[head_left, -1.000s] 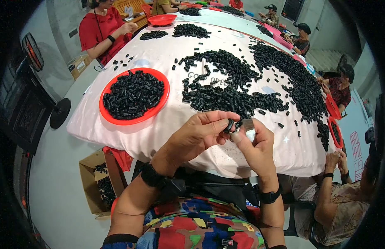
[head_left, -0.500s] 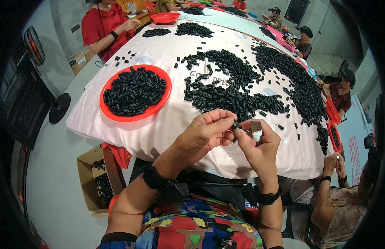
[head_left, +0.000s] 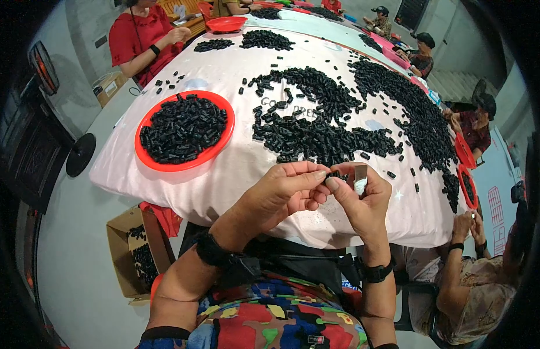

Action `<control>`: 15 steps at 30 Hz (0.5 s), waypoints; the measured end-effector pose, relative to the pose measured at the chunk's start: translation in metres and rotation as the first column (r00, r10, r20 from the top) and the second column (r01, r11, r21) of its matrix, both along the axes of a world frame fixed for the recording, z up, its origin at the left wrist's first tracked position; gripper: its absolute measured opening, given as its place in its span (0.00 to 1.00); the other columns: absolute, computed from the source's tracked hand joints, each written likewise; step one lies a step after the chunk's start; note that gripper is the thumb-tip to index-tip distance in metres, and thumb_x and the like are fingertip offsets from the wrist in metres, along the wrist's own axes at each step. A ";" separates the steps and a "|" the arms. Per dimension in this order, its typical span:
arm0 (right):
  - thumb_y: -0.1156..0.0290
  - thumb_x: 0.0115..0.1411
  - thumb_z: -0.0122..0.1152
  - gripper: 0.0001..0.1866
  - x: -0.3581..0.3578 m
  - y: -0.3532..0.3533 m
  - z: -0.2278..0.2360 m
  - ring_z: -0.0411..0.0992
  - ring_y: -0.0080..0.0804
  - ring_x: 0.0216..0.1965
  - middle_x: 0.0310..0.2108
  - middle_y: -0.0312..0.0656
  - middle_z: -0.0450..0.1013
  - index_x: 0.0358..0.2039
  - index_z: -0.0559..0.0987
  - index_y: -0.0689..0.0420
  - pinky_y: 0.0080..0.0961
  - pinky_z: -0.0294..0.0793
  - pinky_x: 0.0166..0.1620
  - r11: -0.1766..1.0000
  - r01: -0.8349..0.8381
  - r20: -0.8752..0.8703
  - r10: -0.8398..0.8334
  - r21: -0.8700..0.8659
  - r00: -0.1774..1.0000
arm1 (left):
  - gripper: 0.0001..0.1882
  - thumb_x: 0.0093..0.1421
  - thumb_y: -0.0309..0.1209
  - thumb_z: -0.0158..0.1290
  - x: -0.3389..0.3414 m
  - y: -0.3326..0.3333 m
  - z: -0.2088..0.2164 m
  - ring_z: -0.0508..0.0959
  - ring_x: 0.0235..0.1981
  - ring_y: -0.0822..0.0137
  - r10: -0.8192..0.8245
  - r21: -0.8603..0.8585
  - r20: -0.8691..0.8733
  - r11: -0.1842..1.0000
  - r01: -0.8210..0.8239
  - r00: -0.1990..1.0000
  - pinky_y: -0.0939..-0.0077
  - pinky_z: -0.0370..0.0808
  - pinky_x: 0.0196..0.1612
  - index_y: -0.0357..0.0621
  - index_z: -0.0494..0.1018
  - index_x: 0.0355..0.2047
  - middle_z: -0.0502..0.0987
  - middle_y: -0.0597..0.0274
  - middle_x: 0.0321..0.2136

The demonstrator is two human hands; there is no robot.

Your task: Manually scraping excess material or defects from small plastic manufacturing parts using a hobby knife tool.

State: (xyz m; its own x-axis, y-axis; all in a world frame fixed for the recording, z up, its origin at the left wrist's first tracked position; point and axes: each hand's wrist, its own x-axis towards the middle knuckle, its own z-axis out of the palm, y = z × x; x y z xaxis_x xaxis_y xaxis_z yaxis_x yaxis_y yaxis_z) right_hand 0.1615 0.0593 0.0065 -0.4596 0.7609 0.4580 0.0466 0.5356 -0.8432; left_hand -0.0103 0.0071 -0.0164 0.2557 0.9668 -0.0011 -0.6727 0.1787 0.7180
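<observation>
Over the near edge of the table, my left hand point(head_left: 284, 189) pinches a small black ribbed plastic piece point(head_left: 335, 174) between thumb and fingertips. My right hand point(head_left: 366, 203) meets it from the other side, its thumb against the same piece. Held in that right hand is a flat metal blade point(head_left: 361, 172), its lower part wrapped in white. The fingers partly hide both the piece and the blade's edge. Just beyond my hands a large heap of similar black pieces point(head_left: 316, 139) lies on the pale pink cloth point(head_left: 252, 215).
On the left stands a red plate point(head_left: 228, 131) piled with black pieces. A cardboard box point(head_left: 121, 256) with more pieces sits on the floor below. Another heap point(head_left: 427, 128) runs along the right side. Several people work around the table; one person's hands point(head_left: 468, 227) are close on my right.
The black piece has turned between my fingers and now lies more level. My hands stay close together at nearly the same place. The whole view has shifted slightly.
</observation>
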 end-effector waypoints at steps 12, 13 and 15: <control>0.70 0.60 0.60 0.10 0.002 0.001 0.000 0.72 0.17 0.29 0.28 0.36 0.77 0.37 0.79 0.64 0.15 0.71 0.33 0.996 -0.051 -0.057 0.047 -0.078 0.997 | 0.14 0.63 0.34 0.50 0.003 0.000 -0.003 0.72 0.33 0.75 -0.110 -0.031 0.107 0.993 0.114 0.988 0.82 0.71 0.39 0.39 0.69 0.44 0.73 0.63 0.34; 0.70 0.60 0.60 0.10 0.002 0.001 0.001 0.72 0.17 0.29 0.28 0.36 0.77 0.37 0.79 0.64 0.14 0.70 0.33 0.993 -0.046 -0.071 0.038 -0.113 0.997 | 0.13 0.63 0.34 0.50 0.003 0.001 -0.004 0.72 0.33 0.75 -0.110 -0.039 0.132 0.993 0.116 0.985 0.83 0.71 0.39 0.40 0.69 0.44 0.73 0.63 0.34; 0.70 0.59 0.60 0.09 0.003 0.000 0.003 0.71 0.17 0.29 0.27 0.36 0.76 0.36 0.79 0.64 0.14 0.70 0.33 0.992 -0.020 -0.085 0.009 -0.124 0.996 | 0.12 0.63 0.34 0.50 0.003 0.001 -0.003 0.72 0.33 0.75 -0.111 -0.046 0.157 0.992 0.119 0.981 0.83 0.71 0.39 0.40 0.69 0.43 0.73 0.64 0.34</control>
